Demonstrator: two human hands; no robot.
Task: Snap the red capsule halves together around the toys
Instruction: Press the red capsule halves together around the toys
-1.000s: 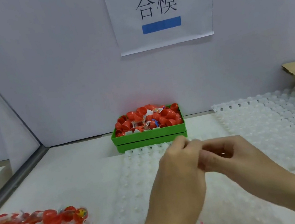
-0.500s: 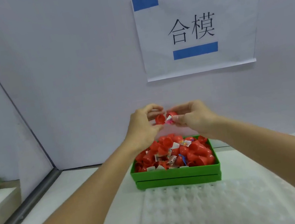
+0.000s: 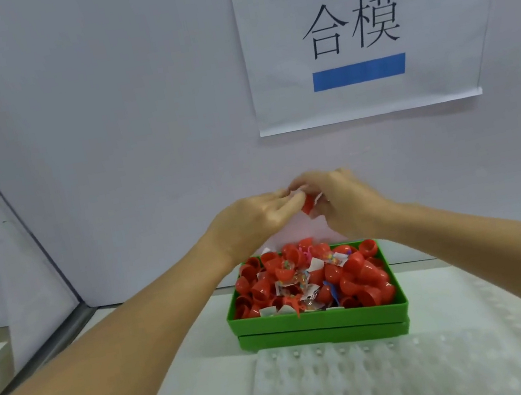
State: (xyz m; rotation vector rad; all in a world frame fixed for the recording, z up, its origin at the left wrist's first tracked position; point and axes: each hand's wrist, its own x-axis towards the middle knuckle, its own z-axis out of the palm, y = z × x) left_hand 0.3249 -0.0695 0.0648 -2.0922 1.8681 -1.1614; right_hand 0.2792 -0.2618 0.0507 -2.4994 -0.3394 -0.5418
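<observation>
A red capsule (image 3: 308,205) is held in the air above the green tray (image 3: 315,318), between both my hands. My left hand (image 3: 249,222) grips it from the left with curled fingers. My right hand (image 3: 343,200) pinches it from the right; a bit of white toy wrapper (image 3: 318,196) peeks out by its fingers. Most of the capsule is hidden by the fingers. The tray is heaped with loose red capsule halves (image 3: 360,275) and small wrapped toys (image 3: 296,281).
A clear plastic blister sheet (image 3: 388,380) with rows of round pockets lies on the white table in front of the tray. A white wall with a paper sign (image 3: 351,31) stands right behind the tray. A grey divider (image 3: 66,329) runs along the left.
The hands have pressed closer together, so the two red halves seen apart half a second ago now sit as one piece between the fingers. The view has moved closer to the tray.
</observation>
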